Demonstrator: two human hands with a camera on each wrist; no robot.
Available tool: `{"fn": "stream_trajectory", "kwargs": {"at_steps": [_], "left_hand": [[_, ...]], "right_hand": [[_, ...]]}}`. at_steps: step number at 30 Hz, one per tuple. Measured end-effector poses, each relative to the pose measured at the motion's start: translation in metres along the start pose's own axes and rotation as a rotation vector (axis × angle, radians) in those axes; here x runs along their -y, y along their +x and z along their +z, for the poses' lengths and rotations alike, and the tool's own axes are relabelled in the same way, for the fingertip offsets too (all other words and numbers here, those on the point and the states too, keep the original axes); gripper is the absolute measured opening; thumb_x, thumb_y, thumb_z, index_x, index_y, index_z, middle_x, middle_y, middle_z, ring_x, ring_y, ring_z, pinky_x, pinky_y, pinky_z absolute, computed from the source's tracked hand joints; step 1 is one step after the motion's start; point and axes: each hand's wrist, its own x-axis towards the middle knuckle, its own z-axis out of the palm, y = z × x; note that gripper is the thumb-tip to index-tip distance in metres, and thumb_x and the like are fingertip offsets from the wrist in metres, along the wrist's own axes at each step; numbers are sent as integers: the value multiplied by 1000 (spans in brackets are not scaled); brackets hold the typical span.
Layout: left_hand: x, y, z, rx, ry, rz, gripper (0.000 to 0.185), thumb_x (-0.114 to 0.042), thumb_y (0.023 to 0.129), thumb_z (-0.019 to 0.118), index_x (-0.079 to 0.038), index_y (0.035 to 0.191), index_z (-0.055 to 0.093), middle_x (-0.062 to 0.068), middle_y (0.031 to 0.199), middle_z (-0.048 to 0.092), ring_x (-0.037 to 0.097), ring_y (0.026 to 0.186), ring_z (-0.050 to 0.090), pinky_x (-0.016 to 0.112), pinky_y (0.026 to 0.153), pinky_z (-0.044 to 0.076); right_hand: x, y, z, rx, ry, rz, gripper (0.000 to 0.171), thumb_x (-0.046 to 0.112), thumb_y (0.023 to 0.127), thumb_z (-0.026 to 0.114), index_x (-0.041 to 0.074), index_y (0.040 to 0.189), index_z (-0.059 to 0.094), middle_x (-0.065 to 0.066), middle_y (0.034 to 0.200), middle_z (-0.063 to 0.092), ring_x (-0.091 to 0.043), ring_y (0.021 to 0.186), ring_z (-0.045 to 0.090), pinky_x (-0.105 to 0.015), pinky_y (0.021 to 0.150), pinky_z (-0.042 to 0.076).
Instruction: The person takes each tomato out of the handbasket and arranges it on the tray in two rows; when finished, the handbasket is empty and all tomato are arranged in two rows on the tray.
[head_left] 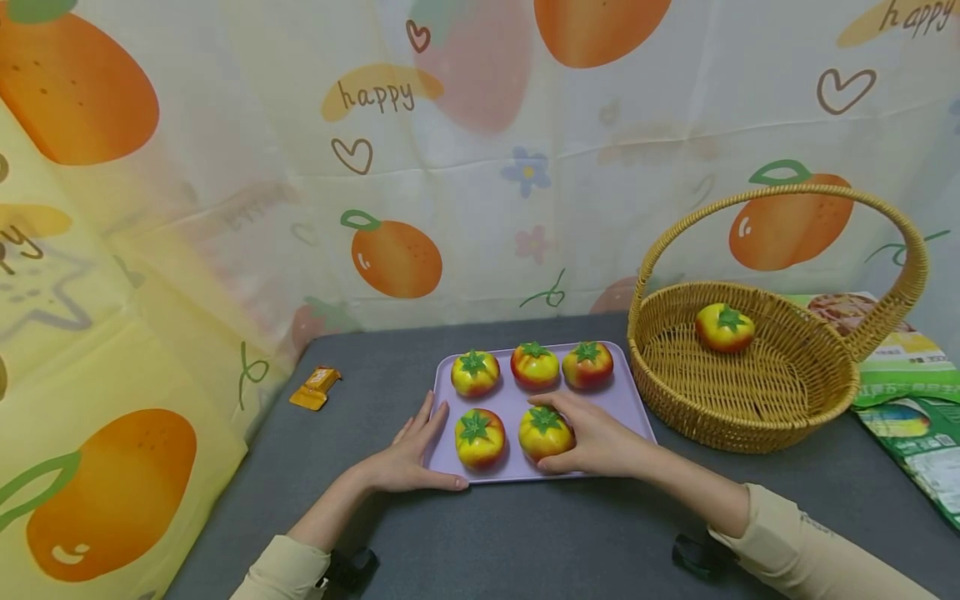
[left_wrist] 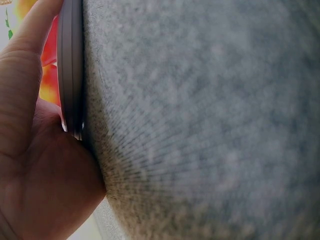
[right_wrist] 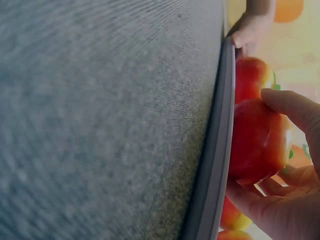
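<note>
On the grey felt tabletop [head_left: 540,533] a lilac tray [head_left: 637,408] lies flat, just left of a wicker basket [head_left: 750,417] with a tall arched handle. Five toy tomatoes, yellow and red with green calyxes, sit on the tray: three in the far row and two in the near row. The right hand [head_left: 600,437] reaches onto the tray from the right and grips the near-right tomato [head_left: 542,433]; its fingers curl over the top and far side of the fruit while the thumb lies along the near side, and the right wrist view shows the thumb and fingers cupped round the red skin of the tomato [right_wrist: 260,142] just above the tray edge [right_wrist: 215,165]. The tomato appears to rest on the tray surface, though contact underneath is hidden. The left hand [head_left: 412,458] rests at the tray's near-left corner, fingers straight and lightly spread along the left rim, the thumb stretched flat along the front edge; the left wrist view shows the palm [left_wrist: 45,175] pressed against the thin tray rim [left_wrist: 71,70], with red and yellow fruit behind it. The near-left tomato [head_left: 478,437] stands just beside the held one, apart from the left hand. A sixth tomato [head_left: 723,327] lies inside the basket against its far wall. A small orange wrapped packet [head_left: 316,387] lies on the table well left of the tray, and green printed bags [head_left: 911,417] lie to the right of the basket. Behind hangs a cloth printed with oranges, hearts and the word happy.
</note>
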Motion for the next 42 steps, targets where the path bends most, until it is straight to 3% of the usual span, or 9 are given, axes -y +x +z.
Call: {"fn": "stream_trajectory", "kwargs": {"at_steps": [16, 21, 27, 36, 42], "left_hand": [[0, 3, 0, 1, 11, 1, 118, -62, 75, 73, -14, 158, 4, 12, 160, -22, 42, 145, -8, 60, 113, -2], [-1, 3, 0, 1, 19, 6, 118, -62, 75, 73, -13, 158, 4, 12, 160, -22, 42, 145, -9, 59, 113, -2], [-2, 2, 0, 1, 20, 8, 118, -62, 76, 73, -13, 158, 4, 12, 160, -22, 41, 145, -9, 59, 114, -1], [-1, 1, -1, 5, 20, 5, 117, -62, 76, 72, -14, 158, 4, 12, 160, -21, 41, 146, -8, 58, 114, -1], [-1, 1, -1, 8, 9, 1, 117, -62, 76, 73, -14, 158, 4, 13, 160, -22, 43, 145, -8, 60, 113, -1]], "right_hand": [[0, -3, -3, 2, -12, 22, 75, 32, 76, 83, 14, 140, 48, -6, 134, 51, -20, 112, 52, -49, 98, 40], [3, -5, -9, -10, 15, 30, 75, 32, 76, 83, 14, 140, 47, -9, 138, 50, -26, 120, 51, -52, 102, 38], [5, -11, -26, -20, 92, 44, 72, 31, 83, 79, 9, 142, 44, -12, 145, 43, -36, 130, 44, -52, 103, 40], [4, -25, -62, -161, 69, 0, 68, 17, 80, 82, 2, 137, 49, -14, 141, 49, -33, 129, 46, -45, 97, 47], [3, -37, -86, -202, 30, 31, 66, 23, 83, 80, 4, 138, 49, -16, 139, 50, -35, 126, 48, -51, 95, 46]]}}
